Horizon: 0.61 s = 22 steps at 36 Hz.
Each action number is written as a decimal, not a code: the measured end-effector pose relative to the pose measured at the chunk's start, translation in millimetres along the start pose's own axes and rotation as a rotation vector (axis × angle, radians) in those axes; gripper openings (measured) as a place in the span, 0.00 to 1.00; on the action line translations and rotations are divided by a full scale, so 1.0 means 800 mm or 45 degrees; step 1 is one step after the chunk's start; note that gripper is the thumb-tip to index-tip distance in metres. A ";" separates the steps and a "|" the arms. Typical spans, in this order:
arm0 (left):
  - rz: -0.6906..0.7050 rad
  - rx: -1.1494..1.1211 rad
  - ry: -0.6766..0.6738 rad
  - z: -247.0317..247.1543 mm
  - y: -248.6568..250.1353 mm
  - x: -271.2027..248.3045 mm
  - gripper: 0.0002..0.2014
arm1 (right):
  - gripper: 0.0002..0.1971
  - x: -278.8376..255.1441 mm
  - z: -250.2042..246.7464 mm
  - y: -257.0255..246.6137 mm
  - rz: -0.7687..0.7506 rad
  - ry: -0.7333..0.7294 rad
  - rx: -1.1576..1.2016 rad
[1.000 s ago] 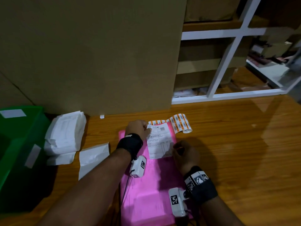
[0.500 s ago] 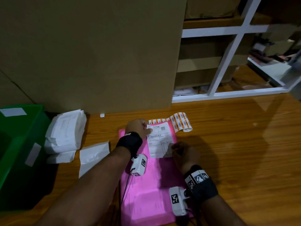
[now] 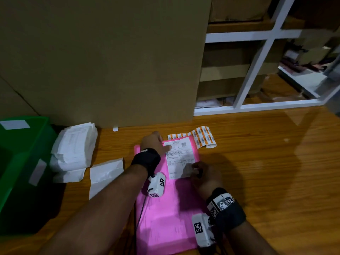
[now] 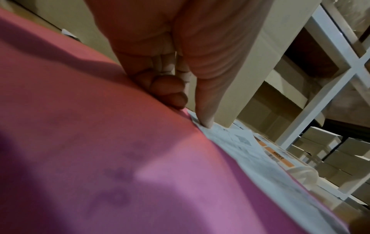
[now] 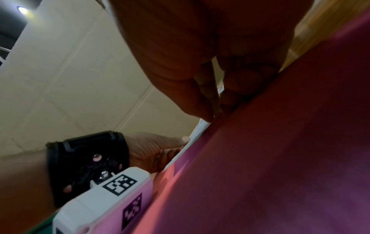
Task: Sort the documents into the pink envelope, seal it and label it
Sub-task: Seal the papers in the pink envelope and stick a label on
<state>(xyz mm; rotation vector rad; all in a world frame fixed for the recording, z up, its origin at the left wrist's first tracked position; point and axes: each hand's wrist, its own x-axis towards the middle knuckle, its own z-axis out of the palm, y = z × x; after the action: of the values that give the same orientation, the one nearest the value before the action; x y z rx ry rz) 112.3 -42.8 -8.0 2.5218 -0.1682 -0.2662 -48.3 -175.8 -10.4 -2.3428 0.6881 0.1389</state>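
Observation:
The pink envelope (image 3: 165, 218) lies flat on the wooden table in front of me. A white printed label (image 3: 178, 159) lies on its far end. My left hand (image 3: 152, 142) sits at the label's top left corner. Its straight thumb (image 4: 204, 110) presses the label (image 4: 230, 139) down, and its curled fingers rest on the envelope (image 4: 140, 158). My right hand (image 3: 204, 173) pinches the label's lower right corner, which is slightly lifted. In the right wrist view, thumb and forefinger meet on the label's white edge (image 5: 198, 131).
A curled strip of orange stickers (image 3: 202, 137) lies just beyond the envelope. At the left lie a stack of white papers (image 3: 73, 148), a loose white sheet (image 3: 104, 173) and a green bin (image 3: 18, 162). A big cardboard box (image 3: 110, 61) and a white shelf frame (image 3: 257, 70) stand behind.
My left thumb has slid farther onto the label's top left corner. The right hand keeps hold of the lower right corner, and the label has barely shifted.

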 end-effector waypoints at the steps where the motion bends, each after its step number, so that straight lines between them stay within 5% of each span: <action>1: 0.007 -0.005 0.000 0.000 0.000 -0.001 0.16 | 0.13 0.000 0.000 0.000 -0.004 0.002 0.006; 8: 0.235 0.132 -0.094 -0.004 -0.009 -0.027 0.11 | 0.23 -0.013 -0.001 0.011 -0.023 -0.015 -0.107; 10: 0.371 0.267 -0.107 -0.004 -0.015 -0.038 0.11 | 0.24 -0.015 -0.004 0.008 -0.133 -0.019 -0.243; 13: 0.589 0.451 -0.155 0.003 -0.021 -0.053 0.14 | 0.38 -0.007 -0.012 -0.010 -0.361 -0.134 -0.601; 17: 0.729 0.566 -0.219 0.010 -0.016 -0.071 0.09 | 0.39 0.020 -0.008 -0.030 -0.456 -0.285 -0.811; 22: 0.745 0.571 -0.316 0.018 -0.025 -0.083 0.25 | 0.43 0.051 0.007 -0.043 -0.512 -0.399 -0.872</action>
<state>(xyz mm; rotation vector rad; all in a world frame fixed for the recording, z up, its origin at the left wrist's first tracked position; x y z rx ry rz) 45.8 -22.5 -20.8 2.7154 -1.1512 -0.3255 4.8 -168.3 -6.0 -2.9519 -0.0132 0.6258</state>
